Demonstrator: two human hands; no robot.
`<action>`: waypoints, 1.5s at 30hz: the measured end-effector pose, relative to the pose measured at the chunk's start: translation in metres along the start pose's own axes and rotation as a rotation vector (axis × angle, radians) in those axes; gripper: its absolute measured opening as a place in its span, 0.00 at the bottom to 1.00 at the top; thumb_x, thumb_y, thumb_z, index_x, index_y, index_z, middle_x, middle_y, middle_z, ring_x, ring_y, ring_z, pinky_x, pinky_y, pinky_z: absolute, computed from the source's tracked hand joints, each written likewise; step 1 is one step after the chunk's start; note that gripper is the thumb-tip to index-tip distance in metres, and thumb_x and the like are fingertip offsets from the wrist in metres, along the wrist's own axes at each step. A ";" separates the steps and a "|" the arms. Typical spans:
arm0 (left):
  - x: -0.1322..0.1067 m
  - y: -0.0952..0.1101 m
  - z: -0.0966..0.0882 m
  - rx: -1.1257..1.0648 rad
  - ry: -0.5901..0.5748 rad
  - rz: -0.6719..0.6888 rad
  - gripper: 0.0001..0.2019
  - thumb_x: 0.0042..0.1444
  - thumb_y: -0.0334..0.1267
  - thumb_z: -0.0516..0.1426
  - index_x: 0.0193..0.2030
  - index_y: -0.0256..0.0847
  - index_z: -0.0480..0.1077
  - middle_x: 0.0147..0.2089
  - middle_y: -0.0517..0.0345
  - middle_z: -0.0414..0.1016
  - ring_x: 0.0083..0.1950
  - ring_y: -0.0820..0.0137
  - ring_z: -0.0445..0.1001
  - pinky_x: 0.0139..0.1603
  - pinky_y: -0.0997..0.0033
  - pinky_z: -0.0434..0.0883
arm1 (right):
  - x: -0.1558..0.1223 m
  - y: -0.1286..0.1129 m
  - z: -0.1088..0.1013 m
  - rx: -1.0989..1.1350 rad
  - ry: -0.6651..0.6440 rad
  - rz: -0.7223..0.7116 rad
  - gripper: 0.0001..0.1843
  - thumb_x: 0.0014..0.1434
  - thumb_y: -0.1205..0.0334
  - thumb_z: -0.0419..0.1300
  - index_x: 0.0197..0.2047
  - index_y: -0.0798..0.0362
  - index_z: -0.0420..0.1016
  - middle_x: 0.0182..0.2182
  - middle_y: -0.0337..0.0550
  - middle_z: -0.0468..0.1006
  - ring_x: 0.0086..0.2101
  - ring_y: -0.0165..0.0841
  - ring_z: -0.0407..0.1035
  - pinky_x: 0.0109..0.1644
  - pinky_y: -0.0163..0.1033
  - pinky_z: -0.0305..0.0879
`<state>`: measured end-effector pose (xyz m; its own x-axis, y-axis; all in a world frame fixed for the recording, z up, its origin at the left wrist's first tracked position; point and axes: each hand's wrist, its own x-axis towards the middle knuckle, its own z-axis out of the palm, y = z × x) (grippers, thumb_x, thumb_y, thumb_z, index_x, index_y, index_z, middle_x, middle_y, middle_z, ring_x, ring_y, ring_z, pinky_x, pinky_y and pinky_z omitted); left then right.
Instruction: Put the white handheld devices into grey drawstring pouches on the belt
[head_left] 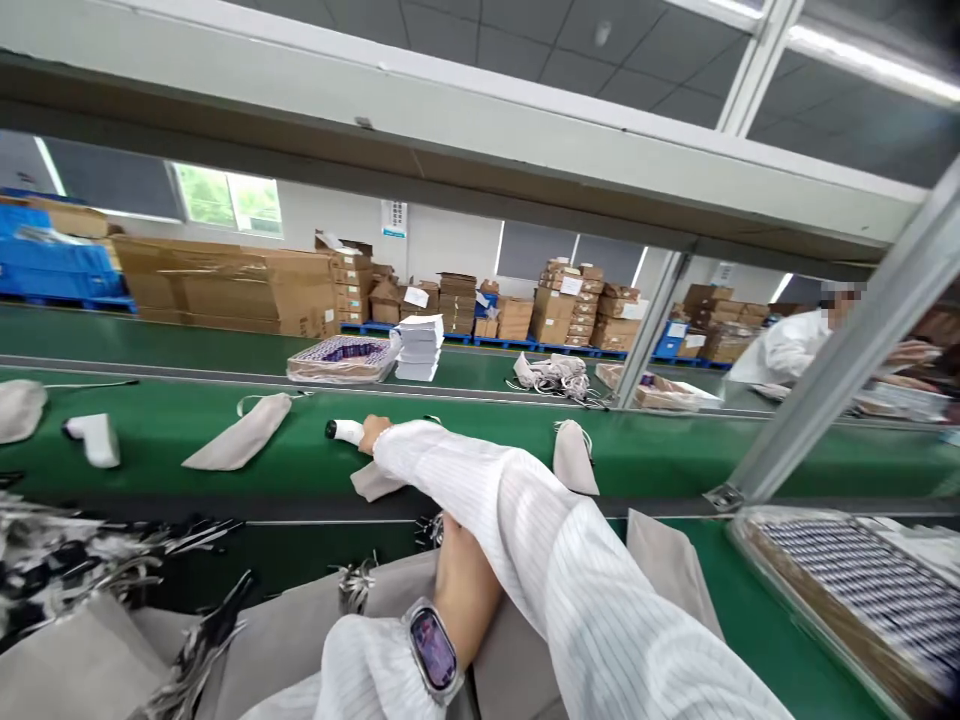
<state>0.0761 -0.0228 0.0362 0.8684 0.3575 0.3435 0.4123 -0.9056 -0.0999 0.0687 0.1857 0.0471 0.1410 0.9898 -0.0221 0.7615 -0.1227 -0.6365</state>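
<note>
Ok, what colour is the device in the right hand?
White body with a black tip; the device shows in the right hand in the head view.

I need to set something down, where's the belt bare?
Bare belt between the folded pouch and the metal post, and between the long pouch and the white device in your right hand. Crowded: the pouch pile by your left hand.
</note>
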 end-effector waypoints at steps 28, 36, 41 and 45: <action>0.001 -0.044 -0.060 -0.726 -0.025 -0.204 0.11 0.56 0.44 0.46 0.30 0.39 0.60 0.26 0.65 0.57 0.25 0.76 0.55 0.24 0.78 0.54 | -0.158 0.088 -0.146 1.269 -0.039 -0.427 0.30 0.49 0.55 0.57 0.49 0.40 0.43 0.27 0.32 0.71 0.26 0.29 0.70 0.30 0.39 0.68; 0.002 -0.058 -0.061 -0.671 0.353 -0.400 0.11 0.55 0.45 0.47 0.34 0.39 0.63 0.37 0.58 0.56 0.38 0.72 0.61 0.32 0.78 0.60 | -0.157 0.095 -0.139 0.683 -0.357 -0.320 0.23 0.47 0.40 0.50 0.27 0.55 0.64 0.18 0.33 0.64 0.16 0.20 0.57 0.18 0.26 0.55; 0.002 -0.063 -0.066 -0.608 0.211 -0.444 0.11 0.54 0.46 0.48 0.34 0.40 0.63 0.37 0.61 0.59 0.38 0.73 0.62 0.33 0.79 0.60 | -0.162 0.089 -0.136 0.364 -0.252 -0.312 0.34 0.51 0.36 0.36 0.26 0.56 0.69 0.17 0.38 0.66 0.17 0.23 0.58 0.19 0.29 0.54; -0.004 -0.065 -0.073 -0.607 0.038 -0.631 0.16 0.50 0.51 0.49 0.30 0.38 0.63 0.27 0.63 0.63 0.26 0.74 0.62 0.24 0.80 0.58 | -0.155 0.098 -0.138 0.149 0.405 -0.457 0.25 0.56 0.44 0.37 0.37 0.51 0.68 0.20 0.37 0.65 0.23 0.25 0.62 0.31 0.31 0.58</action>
<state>0.0261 0.0178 0.1100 0.5131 0.8349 0.1990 0.5855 -0.5100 0.6302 0.2090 0.0100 0.0942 0.0727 0.8298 0.5533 0.7093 0.3469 -0.6136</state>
